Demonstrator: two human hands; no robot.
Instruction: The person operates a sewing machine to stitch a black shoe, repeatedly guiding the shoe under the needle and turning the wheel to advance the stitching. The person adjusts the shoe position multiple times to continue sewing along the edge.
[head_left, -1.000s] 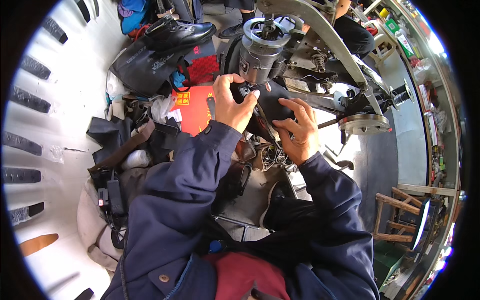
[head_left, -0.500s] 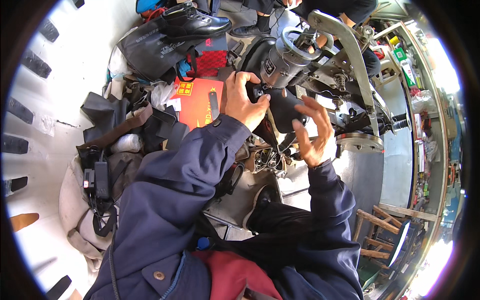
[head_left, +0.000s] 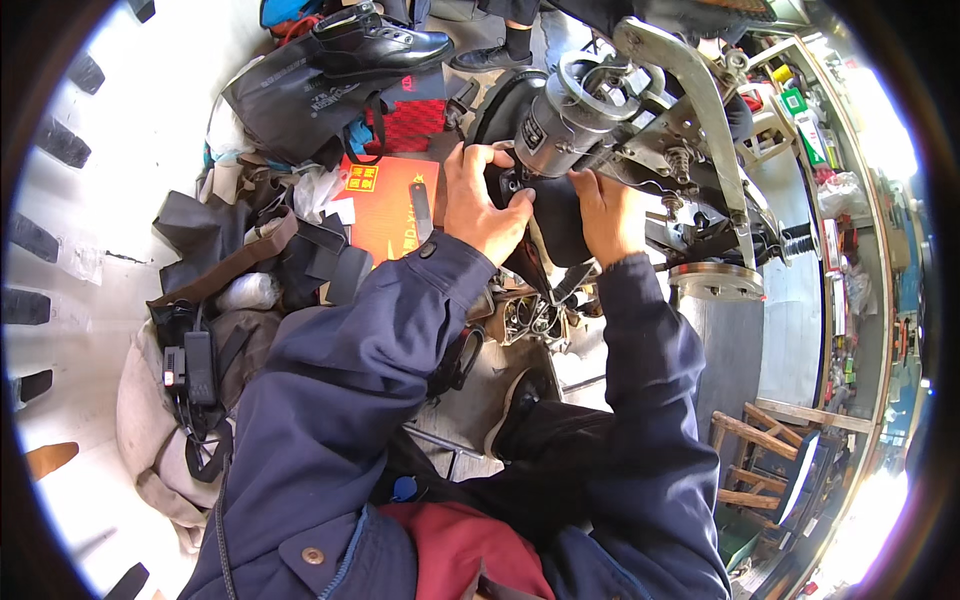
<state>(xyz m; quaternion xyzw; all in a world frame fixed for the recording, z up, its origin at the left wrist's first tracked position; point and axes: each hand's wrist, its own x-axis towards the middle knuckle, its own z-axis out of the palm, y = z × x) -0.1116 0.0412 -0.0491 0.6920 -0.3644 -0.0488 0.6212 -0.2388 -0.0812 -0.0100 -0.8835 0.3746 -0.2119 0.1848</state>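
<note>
My left hand (head_left: 475, 208) is curled, thumb and fingers pinching the edge of a black leather piece (head_left: 558, 222) by a small dark fitting. This leather lies beneath the grey metal cylinder of a sewing machine (head_left: 552, 137); its full shape is hidden. On the right side of the same leather is my right hand (head_left: 612, 218), reaching forward close under the machine's head. Its thumb side rests against the leather, while its fingertips disappear behind the machine parts. A curved metal arm and a spring stand just beyond this hand.
An orange-red box (head_left: 385, 225) lies left of my hands, among leather scraps (head_left: 190, 222). Behind it, a black shoe (head_left: 385, 45) sits on a dark bag (head_left: 290, 105). A round metal wheel (head_left: 718, 282) and wooden stool (head_left: 755, 450) are to the right. Another person's shoe (head_left: 490, 58) shows beyond.
My right hand has moved forward and left, from spread fingers in the air to beside the black leather under the machine. My left hand keeps its pinch. The other person's hand has left the view.
</note>
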